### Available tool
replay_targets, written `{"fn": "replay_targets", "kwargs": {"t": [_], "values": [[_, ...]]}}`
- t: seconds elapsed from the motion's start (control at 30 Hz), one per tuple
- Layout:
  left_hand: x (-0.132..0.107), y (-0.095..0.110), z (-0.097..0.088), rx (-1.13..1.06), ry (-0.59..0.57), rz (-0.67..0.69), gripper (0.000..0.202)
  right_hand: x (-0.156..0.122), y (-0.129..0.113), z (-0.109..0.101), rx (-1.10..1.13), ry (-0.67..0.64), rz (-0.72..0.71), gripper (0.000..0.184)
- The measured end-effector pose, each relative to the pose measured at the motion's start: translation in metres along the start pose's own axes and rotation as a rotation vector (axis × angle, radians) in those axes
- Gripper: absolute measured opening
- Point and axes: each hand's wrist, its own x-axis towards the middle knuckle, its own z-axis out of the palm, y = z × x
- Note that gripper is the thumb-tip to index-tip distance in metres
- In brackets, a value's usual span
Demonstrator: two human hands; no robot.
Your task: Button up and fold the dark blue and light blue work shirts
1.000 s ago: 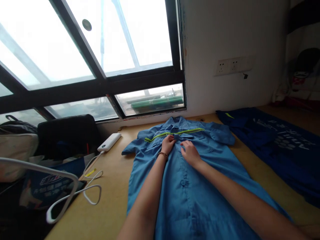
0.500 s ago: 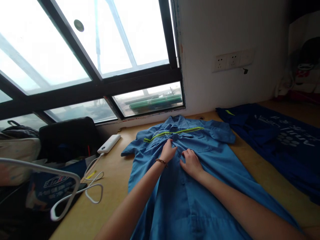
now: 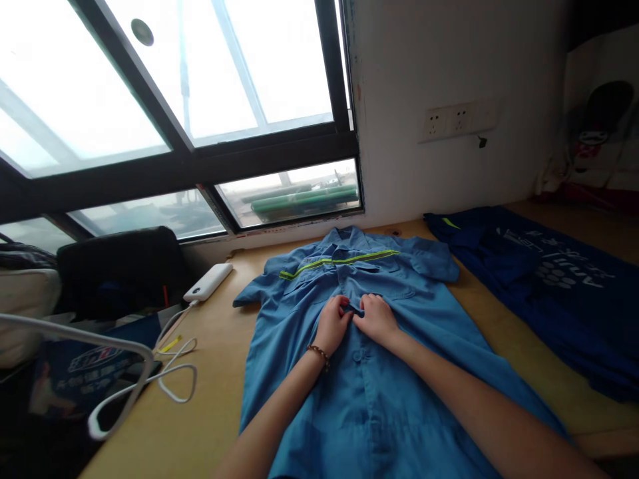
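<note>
A blue short-sleeved work shirt [image 3: 409, 372] lies spread on the wooden table, its collar toward the wall and a yellow-green stripe across the chest. My left hand [image 3: 333, 323] wears a beaded bracelet and pinches the front placket below the stripe. Close beside it, my right hand [image 3: 375, 319] grips the same placket with thumb and fingers. A small fold of cloth is raised between the two hands. Lower on the placket a button [image 3: 356, 356] shows. Whether a button sits under the fingertips is hidden.
A dark blue printed garment [image 3: 544, 279] lies to the right on the table [image 3: 200, 372]. At left are a white power bank [image 3: 208, 282] and its looped white cable [image 3: 174, 392]. A black bag [image 3: 124, 273] stands beyond the left edge. The window and wall bound the back.
Both hands have moved down the placket, toward me. My right hand has gone from fingers resting on the cloth to gripping it next to my left. The view has shifted slightly.
</note>
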Motion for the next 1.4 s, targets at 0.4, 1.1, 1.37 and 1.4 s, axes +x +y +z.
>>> {"fn": "replay_targets", "kwargs": {"t": [0.4,1.1,1.37,1.4], "values": [[0.000,-0.001,-0.008,0.075,-0.102,-0.008,0.010,0.018,0.012,-0.015,0.996,-0.321,0.474,0.028],[-0.005,0.012,-0.009,-0.850,-0.256,-0.455,0.036,0.011,0.000,-0.017,0.959,-0.265,0.336,0.036],[-0.004,0.016,-0.007,-0.823,-0.169,-0.481,0.035,0.010,-0.002,-0.011,0.854,-0.277,0.228,0.025],[-0.004,0.016,-0.006,-0.808,-0.168,-0.484,0.035,0.009,-0.002,-0.009,0.751,-0.227,0.167,0.022]]}}
